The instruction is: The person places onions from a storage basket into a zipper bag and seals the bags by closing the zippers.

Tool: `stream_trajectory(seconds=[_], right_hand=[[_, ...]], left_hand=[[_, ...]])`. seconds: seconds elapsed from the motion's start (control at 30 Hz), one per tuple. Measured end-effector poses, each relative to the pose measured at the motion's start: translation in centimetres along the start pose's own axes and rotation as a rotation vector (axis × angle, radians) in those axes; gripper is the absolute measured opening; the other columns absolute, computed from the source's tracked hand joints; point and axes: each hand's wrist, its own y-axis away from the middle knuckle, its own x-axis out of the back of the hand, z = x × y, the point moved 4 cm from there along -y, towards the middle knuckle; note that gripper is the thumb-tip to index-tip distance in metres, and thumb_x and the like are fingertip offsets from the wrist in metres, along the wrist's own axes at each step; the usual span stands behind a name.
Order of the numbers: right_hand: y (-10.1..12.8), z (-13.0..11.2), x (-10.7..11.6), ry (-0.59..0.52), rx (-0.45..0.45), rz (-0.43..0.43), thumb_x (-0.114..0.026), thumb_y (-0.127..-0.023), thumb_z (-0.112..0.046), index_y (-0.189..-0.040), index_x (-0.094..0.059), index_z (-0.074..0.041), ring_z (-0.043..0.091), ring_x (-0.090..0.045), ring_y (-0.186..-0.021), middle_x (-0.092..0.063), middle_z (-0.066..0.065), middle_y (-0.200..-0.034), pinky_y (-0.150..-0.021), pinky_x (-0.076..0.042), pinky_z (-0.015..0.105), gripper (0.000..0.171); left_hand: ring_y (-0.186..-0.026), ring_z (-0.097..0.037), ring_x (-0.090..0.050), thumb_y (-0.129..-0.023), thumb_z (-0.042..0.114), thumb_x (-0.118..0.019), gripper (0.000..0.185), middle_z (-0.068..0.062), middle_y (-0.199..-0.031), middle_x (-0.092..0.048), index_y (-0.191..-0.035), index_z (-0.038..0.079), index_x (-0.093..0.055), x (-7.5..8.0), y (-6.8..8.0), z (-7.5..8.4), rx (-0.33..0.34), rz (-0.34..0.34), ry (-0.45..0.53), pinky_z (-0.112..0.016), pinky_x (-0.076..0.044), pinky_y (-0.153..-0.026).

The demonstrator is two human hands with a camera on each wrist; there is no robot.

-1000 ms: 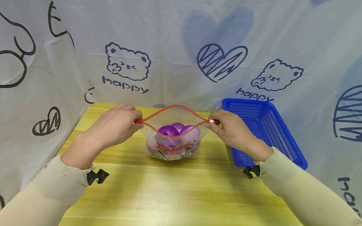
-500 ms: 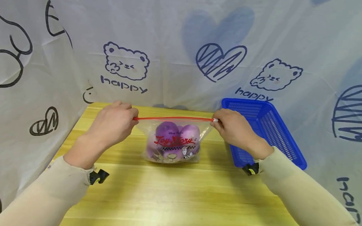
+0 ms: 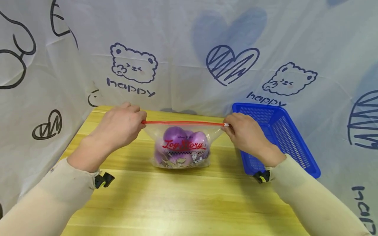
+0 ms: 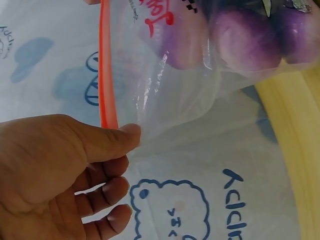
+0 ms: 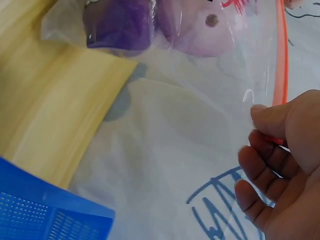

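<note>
A clear zip bag (image 3: pixel 183 149) with a red zip strip (image 3: pixel 183 123) and red "Toy Story" lettering rests on the table. Several round purple things (image 4: pixel 245 37), some paler than others, fill its lower part; one bears a brown spot in the right wrist view, and their exact kind is unclear. My left hand (image 3: pixel 119 127) pinches the strip's left end between thumb and forefinger, its other fingers loosely bent. At the opposite end my right hand (image 3: pixel 246 137) pinches the corner beside a small white slider (image 3: pixel 226 125). The strip is stretched straight, its two edges together.
A blue plastic basket (image 3: pixel 295 144) with perforated sides stands right of the bag, partly behind the right hand and forearm. The yellow wooden table (image 3: pixel 183 200) backs onto a white printed cloth (image 3: pixel 183 65), which also hangs at both sides.
The bag's mouth, gaping one second ago, is now pulled straight and flat. The hands moved slightly apart, and the printed front now faces me more upright. Little differs since half a second ago.
</note>
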Motion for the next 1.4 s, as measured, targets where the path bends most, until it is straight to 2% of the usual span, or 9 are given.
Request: stream_trajectory(seconds=[0.1,0.23,0.47,0.7,0.93,1.03,1.2,1.27,1.4], right_hand=[[0.2,0.0,0.1,-0.005,0.03,0.03,-0.069,-0.1,-0.012,-0.096,-0.067,-0.007,0.026,-0.057,-0.08,-0.064,0.004,-0.086,-0.078,-0.048,0.047,0.007],[0.4,0.1,-0.7,0.037,0.096,0.043,-0.072,-0.097,-0.01,-0.095,-0.067,-0.006,0.027,-0.058,-0.078,-0.062,0.005,-0.082,-0.073,-0.048,0.045,0.007],[0.2,0.1,-0.4,0.052,0.185,0.107,-0.073,-0.092,-0.007,-0.096,-0.068,-0.007,0.027,-0.058,-0.08,-0.067,0.006,-0.087,-0.071,-0.046,0.044,0.006],[0.0,0.1,-0.3,0.074,0.294,0.071,-0.071,-0.09,-0.005,-0.095,-0.069,-0.008,0.027,-0.057,-0.082,-0.068,0.005,-0.089,-0.069,-0.038,0.039,0.007],[-0.3,0.1,0.0,0.096,0.286,0.104,-0.07,-0.091,-0.007,-0.096,-0.071,-0.006,0.028,-0.058,-0.082,-0.068,0.006,-0.089,-0.068,-0.041,0.041,0.005],[-0.2,0.0,0.1,0.095,0.289,0.124,-0.072,-0.09,-0.006,-0.096,-0.07,-0.006,0.029,-0.058,-0.081,-0.068,0.007,-0.088,-0.067,-0.04,0.04,0.006],[-0.2,-0.5,0.6,0.062,0.285,0.196,-0.071,-0.089,-0.004,-0.094,-0.068,-0.005,0.028,-0.057,-0.079,-0.067,0.008,-0.086,-0.067,-0.042,0.041,0.006],[-0.1,-0.5,0.4,0.043,0.282,0.188,-0.07,-0.089,-0.004,-0.093,-0.067,-0.004,0.028,-0.057,-0.079,-0.066,0.007,-0.085,-0.069,-0.045,0.043,0.005],[0.0,-0.4,-0.8,0.036,0.275,0.111,-0.07,-0.089,-0.005,-0.092,-0.066,-0.005,0.027,-0.059,-0.081,-0.067,0.007,-0.086,-0.072,-0.049,0.044,0.005]], left_hand=[[-0.078,-0.031,-0.057,-0.09,0.011,-0.081,0.012,-0.008,-0.085,-0.067,-0.092,0.004,-0.072,0.0,0.1,0.0,-0.039,0.022,-0.029,-0.041,-0.052,-0.07],[-0.081,-0.032,-0.06,-0.09,0.011,-0.081,0.013,-0.01,-0.087,-0.069,-0.094,0.002,-0.073,-1.0,0.0,-0.3,-0.083,0.035,-0.062,-0.041,-0.054,-0.073],[-0.081,-0.032,-0.056,-0.089,0.011,-0.083,0.014,-0.01,-0.086,-0.065,-0.092,0.003,-0.073,-0.9,-0.2,-0.6,-0.107,0.052,-0.065,-0.042,-0.052,-0.071],[-0.082,-0.03,-0.057,-0.091,0.011,-0.08,0.011,-0.01,-0.089,-0.069,-0.097,0.003,-0.075,-0.8,0.4,-0.5,-0.149,0.032,-0.133,-0.039,-0.047,-0.067],[-0.074,-0.031,-0.053,-0.091,0.007,-0.079,0.011,-0.01,-0.081,-0.065,-0.088,0.002,-0.07,-0.5,0.7,-0.7,-0.155,0.163,-0.102,-0.039,-0.047,-0.063],[-0.072,-0.03,-0.052,-0.09,0.007,-0.079,0.011,-0.01,-0.079,-0.065,-0.086,0.002,-0.07,-0.3,0.8,-0.7,-0.168,0.191,-0.095,-0.037,-0.046,-0.061],[-0.072,-0.031,-0.054,-0.087,0.006,-0.081,0.011,-0.01,-0.078,-0.067,-0.085,0.002,-0.071,0.3,1.1,-0.8,-0.168,0.277,-0.073,-0.038,-0.048,-0.059],[-0.071,-0.031,-0.055,-0.086,0.006,-0.082,0.012,-0.01,-0.077,-0.067,-0.084,0.002,-0.071,0.2,1.2,-0.8,-0.167,0.288,-0.079,-0.039,-0.048,-0.058],[-0.068,-0.03,-0.052,-0.087,0.004,-0.079,0.014,-0.01,-0.074,-0.065,-0.08,0.003,-0.067,-0.8,1.3,-0.7,-0.169,0.255,-0.105,-0.037,-0.043,-0.055]])
